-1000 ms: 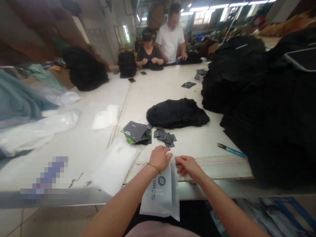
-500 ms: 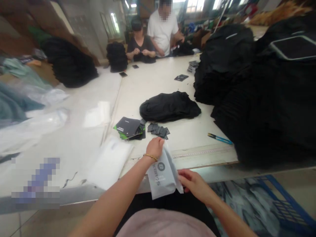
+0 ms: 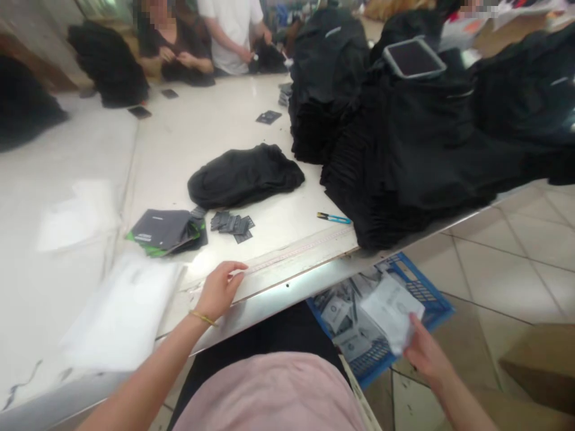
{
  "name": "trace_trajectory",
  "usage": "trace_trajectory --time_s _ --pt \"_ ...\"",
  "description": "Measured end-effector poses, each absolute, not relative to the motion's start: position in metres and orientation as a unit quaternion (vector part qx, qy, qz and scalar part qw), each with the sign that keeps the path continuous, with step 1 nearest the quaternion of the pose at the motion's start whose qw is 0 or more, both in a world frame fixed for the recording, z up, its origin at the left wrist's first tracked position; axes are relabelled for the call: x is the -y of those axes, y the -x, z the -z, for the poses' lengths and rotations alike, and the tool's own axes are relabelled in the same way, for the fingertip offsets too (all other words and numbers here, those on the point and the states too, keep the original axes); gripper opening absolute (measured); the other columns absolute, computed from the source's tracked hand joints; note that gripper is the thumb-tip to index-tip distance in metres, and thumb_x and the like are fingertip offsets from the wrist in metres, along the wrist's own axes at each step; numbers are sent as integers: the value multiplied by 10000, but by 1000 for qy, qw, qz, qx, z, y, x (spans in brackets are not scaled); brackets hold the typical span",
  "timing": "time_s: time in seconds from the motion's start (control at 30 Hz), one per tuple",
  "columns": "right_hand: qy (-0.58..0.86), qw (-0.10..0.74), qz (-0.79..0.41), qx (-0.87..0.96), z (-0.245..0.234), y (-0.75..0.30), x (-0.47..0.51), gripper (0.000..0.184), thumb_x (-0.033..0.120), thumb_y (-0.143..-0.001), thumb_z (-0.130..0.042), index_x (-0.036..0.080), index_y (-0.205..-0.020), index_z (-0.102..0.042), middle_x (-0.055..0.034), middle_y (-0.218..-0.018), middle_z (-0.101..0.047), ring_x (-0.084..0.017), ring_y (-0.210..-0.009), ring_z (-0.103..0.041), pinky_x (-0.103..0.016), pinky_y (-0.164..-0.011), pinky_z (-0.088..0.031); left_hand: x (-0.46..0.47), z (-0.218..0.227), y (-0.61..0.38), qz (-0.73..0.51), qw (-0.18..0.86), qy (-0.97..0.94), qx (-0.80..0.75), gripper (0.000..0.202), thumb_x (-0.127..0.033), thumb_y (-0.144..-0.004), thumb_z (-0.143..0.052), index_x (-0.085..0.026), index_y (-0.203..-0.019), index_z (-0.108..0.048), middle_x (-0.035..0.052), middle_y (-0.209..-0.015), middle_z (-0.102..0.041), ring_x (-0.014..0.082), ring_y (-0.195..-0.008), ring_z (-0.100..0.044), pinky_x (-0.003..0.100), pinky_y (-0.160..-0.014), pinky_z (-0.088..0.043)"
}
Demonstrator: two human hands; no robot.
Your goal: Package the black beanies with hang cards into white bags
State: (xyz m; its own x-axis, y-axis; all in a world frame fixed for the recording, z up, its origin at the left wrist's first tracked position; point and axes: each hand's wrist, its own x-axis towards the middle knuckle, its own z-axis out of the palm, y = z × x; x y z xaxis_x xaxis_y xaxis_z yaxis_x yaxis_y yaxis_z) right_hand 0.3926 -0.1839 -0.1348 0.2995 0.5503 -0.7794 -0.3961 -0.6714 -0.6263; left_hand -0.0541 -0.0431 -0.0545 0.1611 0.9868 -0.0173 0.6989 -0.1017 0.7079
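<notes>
Over the blue crate (image 3: 415,278) at the lower right, my right hand (image 3: 424,350) grips the edge of a white printed packaging bag (image 3: 393,308). More white printed packages (image 3: 354,344) lie inside the crate below it. My left hand (image 3: 221,290) hovers at or rests on the table's front edge, fingers loosely apart and holding nothing. Just beyond it lie small dark tags (image 3: 233,223) and a stack of dark cards with green edges (image 3: 164,230). A stack of white translucent bags (image 3: 130,311) is to its left.
A folded black garment (image 3: 247,176) lies mid-table, with blue thread snips (image 3: 333,218) to its right. Tall piles of black garments (image 3: 431,143) fill the right side, a phone (image 3: 414,58) on top. Two people work at the far end. Cardboard boxes (image 3: 539,365) stand on the floor.
My right hand has carried the white bag from in front of me rightward over the crate. My left hand has let go of it and moved left. The view has turned right.
</notes>
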Motion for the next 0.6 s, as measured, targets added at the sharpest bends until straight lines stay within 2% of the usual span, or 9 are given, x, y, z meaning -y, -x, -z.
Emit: trace_trajectory --time_s 0.07,0.17,0.27,0.37,0.5,0.6 --pt "706 379 -595 57 167 -366 181 344 572 -778 -379 270 -798 -541 -26 -635 -627 -233 -698 -669 -403 -725 -518 44 48 47 -244 279 -719 -588 219 -299 -808 -428 -195 -908 -593 46 -944 -616 175 -854 -583 340 -768 -501" --pt "687 345 -636 60 180 -332 170 261 509 -711 -558 255 -770 -568 -32 -703 -644 -219 -687 -668 -357 -693 -517 29 32 41 -242 219 -760 -562 216 -286 -815 -423 -211 -936 -585 40 -970 -613 181 -908 -567 354 -840 -472" --pt "621 293 -714 137 148 -320 154 273 427 -691 -632 210 -857 -614 -61 -837 -670 -178 -683 -653 -302 -640 -501 -8 23 51 -237 143 -783 -556 240 -250 -810 -425 -204 -997 -568 50 -1029 -602 191 -1001 -533 364 -923 -423" --pt "546 245 -752 276 95 -311 120 311 455 -745 -571 176 -867 -634 -54 -754 -667 -149 -623 -626 -270 -591 -470 -60 23 67 -220 75 -778 -584 337 -184 -783 -443 -167 -1112 -516 83 -1158 -546 207 -1108 -473 369 -987 -371" --pt "546 274 -660 438 50 -272 31 318 448 -755 -550 154 -836 -639 -55 -712 -668 -148 -590 -599 -283 -593 -474 -128 31 82 -168 27 -751 -638 493 -80 -741 -445 -111 -1232 -419 126 -1298 -434 221 -1218 -377 360 -1036 -317" --pt "586 353 -468 559 46 -231 -61 312 402 -772 -509 143 -904 -623 -75 -770 -678 -165 -612 -606 -297 -583 -491 -160 36 86 -128 37 -734 -666 483 -55 -729 -435 -125 -1207 -449 114 -1261 -467 224 -1181 -420 351 -1001 -356"
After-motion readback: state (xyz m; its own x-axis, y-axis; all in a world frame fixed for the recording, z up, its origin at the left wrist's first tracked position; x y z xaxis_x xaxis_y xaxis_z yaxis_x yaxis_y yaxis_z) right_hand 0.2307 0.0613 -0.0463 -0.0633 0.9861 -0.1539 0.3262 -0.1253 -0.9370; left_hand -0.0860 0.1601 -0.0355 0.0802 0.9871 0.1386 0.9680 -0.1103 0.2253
